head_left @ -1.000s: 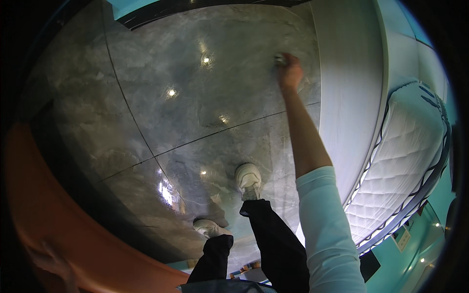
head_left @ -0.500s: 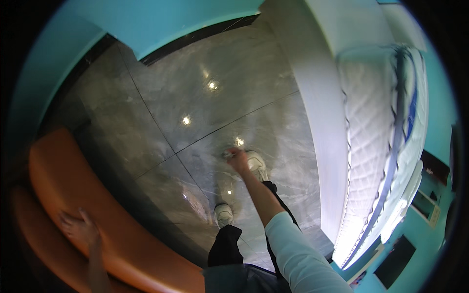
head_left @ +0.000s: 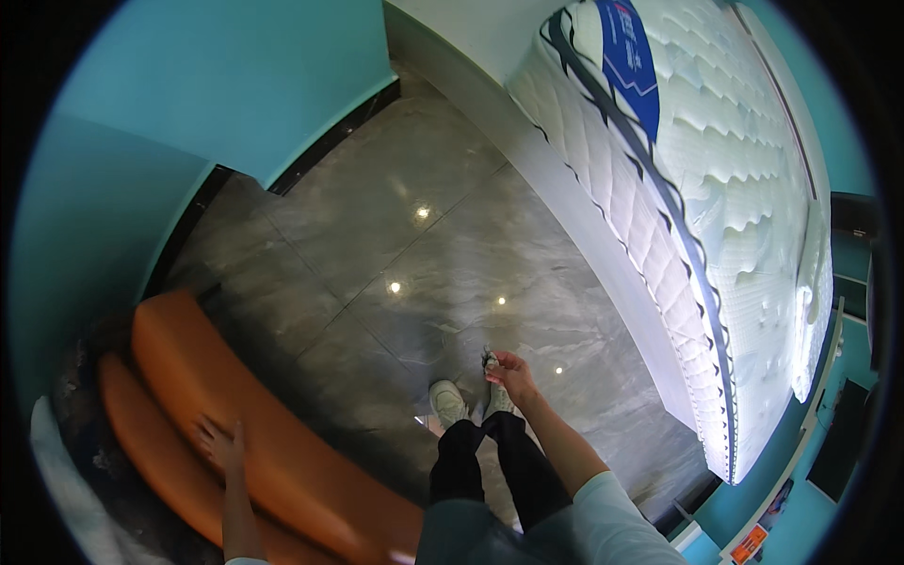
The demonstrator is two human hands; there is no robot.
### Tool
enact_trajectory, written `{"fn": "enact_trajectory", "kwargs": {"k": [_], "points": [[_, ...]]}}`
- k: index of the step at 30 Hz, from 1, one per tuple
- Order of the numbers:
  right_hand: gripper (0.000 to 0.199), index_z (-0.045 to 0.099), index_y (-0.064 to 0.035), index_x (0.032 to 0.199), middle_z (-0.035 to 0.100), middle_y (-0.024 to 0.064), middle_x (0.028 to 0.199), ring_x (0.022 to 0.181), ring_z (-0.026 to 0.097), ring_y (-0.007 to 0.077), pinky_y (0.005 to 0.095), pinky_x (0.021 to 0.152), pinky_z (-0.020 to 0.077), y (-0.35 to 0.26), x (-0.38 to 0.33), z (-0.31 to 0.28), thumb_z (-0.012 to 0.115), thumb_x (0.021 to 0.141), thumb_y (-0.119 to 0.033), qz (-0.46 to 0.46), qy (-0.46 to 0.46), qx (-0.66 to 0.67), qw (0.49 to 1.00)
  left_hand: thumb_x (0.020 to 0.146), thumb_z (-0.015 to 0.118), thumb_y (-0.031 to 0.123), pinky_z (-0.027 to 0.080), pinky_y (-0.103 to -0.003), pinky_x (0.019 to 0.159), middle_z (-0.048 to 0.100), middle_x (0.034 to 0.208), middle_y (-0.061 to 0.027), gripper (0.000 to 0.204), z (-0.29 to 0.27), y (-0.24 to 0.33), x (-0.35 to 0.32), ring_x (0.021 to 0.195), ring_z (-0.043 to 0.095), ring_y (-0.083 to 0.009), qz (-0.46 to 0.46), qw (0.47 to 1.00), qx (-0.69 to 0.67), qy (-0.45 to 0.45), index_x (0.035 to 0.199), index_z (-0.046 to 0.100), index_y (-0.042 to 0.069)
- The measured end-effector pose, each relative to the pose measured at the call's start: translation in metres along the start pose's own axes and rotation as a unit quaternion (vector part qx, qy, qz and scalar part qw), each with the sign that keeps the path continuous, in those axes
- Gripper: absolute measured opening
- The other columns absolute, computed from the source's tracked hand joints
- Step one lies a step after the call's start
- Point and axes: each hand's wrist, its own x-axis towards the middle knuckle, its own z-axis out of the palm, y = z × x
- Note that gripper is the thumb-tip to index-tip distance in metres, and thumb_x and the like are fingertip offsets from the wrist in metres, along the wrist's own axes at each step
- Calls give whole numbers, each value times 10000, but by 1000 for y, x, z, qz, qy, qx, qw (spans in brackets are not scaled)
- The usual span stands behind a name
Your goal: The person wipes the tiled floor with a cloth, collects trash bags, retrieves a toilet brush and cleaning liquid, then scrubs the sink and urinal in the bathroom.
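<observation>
My left hand lies with its fingers spread on a smooth orange upholstered piece, which has a second padded orange part beside it. In front of me, over the floor, my right hand is closed in a pinch. Between its fingertips is a small object, dark and silvery, too small to name. Below that hand are my light shoes and black trousers.
A thick white quilted mattress with dark edging and a blue label lies on a pale bed frame to the right. Glossy grey tiles cover the floor. Turquoise walls with black skirting form a corner at the far left.
The view has swung, bringing more of the mattress into sight. My feet now stand closer together. My right hand has lifted away from the floor with the small object; my left hand stays on the orange upholstery.
</observation>
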Motion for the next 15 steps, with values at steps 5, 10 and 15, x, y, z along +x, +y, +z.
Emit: {"fn": "enact_trajectory", "kwargs": {"k": [5, 10, 15], "points": [[361, 608, -17, 1110, 599, 10, 879, 708, 576, 127, 273, 587, 490, 6, 128, 4, 616, 765, 91, -94, 60, -173, 979, 832, 504, 633, 209, -605, 1047, 86, 1538, -172, 942, 34, 16, -7, 1379, 176, -394, 43, 983, 40, 172, 1498, 73, 126], [323, 640, -105, 1060, 650, 126, 922, 763, 615, 280, 364, 699, 482, -17, 263, 69, 638, 739, -68, -418, 157, -344, 826, 855, 449, 642, 233, -551, 1055, 130, 1525, -182, 903, 44, 3, 3, 1367, 205, -390, 47, 975, 84, 202, 1494, 106, 104], [239, 641, -75, 1020, 600, 136, 947, 880, 568, 298, 379, 758, 459, -32, 334, 146, 576, 793, -38, -491, 250, -370, 748, 885, 412, 619, 234, -558, 1057, 149, 1518, -192, 849, 44, 13, -2, 1358, 214, -404, 65, 975, 11, 214, 1485, 147, 80]]}}
